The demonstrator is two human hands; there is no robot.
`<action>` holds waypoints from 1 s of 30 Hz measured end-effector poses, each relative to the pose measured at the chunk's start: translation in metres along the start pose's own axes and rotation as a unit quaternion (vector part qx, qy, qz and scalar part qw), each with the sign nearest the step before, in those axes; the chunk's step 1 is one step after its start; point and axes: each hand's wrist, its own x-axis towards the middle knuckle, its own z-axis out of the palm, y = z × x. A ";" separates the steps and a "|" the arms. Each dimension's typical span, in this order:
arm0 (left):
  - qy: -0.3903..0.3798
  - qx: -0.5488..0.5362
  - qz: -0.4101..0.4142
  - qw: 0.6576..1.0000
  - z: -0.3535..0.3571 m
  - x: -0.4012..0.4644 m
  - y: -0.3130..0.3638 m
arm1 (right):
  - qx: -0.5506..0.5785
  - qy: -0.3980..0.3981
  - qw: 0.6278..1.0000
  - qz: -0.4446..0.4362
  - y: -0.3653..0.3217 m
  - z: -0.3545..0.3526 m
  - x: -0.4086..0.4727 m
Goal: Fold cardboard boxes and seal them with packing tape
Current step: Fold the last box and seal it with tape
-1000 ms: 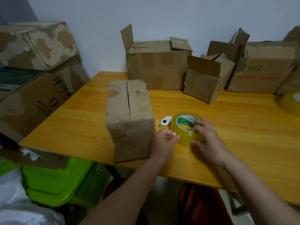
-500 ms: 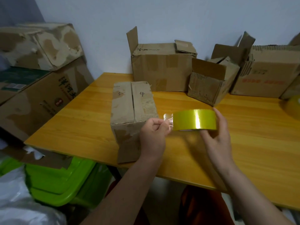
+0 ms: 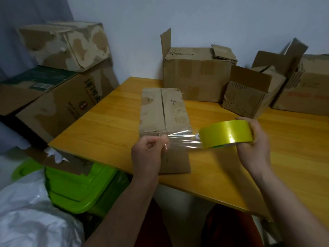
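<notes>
A closed cardboard box, marked "4" on top, stands on the wooden table with its flaps meeting along a centre seam. My right hand grips a yellow-green roll of packing tape, held up just right of the box's near end. My left hand pinches the free end of the clear tape strip, which is stretched between my two hands across the box's near top edge.
Several open cardboard boxes stand along the wall at the back of the table. Large worn boxes are stacked at the left. A green plastic bin and a white plastic bag lie on the floor below the table's left corner.
The roll was lifted off the table. My hands have moved apart, pulling out a longer strip of tape over the box's near edge. The white cutter is no longer visible.
</notes>
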 end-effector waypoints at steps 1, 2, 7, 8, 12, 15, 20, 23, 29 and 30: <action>-0.001 -0.005 -0.008 1.000 -0.003 0.001 -0.001 | 0.026 -0.001 1.000 0.002 -0.002 0.005 -0.002; -0.003 -0.006 -0.014 1.000 -0.005 0.002 -0.003 | 0.051 -0.001 0.999 0.006 -0.006 0.010 -0.004; 0.046 0.037 0.006 0.998 -0.017 0.018 -0.002 | -0.049 -0.068 0.996 -0.040 -0.014 0.016 -0.004; 0.071 0.040 0.012 0.997 -0.021 0.023 -0.003 | -0.119 -0.079 0.988 -0.061 -0.012 0.015 0.000; 0.080 0.061 -0.002 0.995 -0.029 0.036 -0.004 | -0.259 -0.113 0.958 -0.046 -0.016 0.013 0.018; 0.076 0.079 -0.018 0.994 -0.028 0.049 0.003 | -0.283 -0.138 0.949 -0.019 -0.024 0.020 0.028; 0.056 0.085 -0.035 0.994 -0.025 0.064 0.011 | -0.345 -0.126 0.930 -0.017 -0.039 0.026 0.043; 0.047 0.090 -0.029 0.994 -0.023 0.068 0.013 | -0.364 -0.126 0.922 -0.021 -0.041 0.027 0.048; 0.091 0.093 -0.033 0.991 -0.021 0.069 0.007 | -0.412 -0.126 0.901 -0.047 -0.039 0.033 0.049; 0.106 0.091 -0.032 0.990 -0.022 0.069 0.005 | -0.425 -0.130 0.894 -0.053 -0.038 0.034 0.048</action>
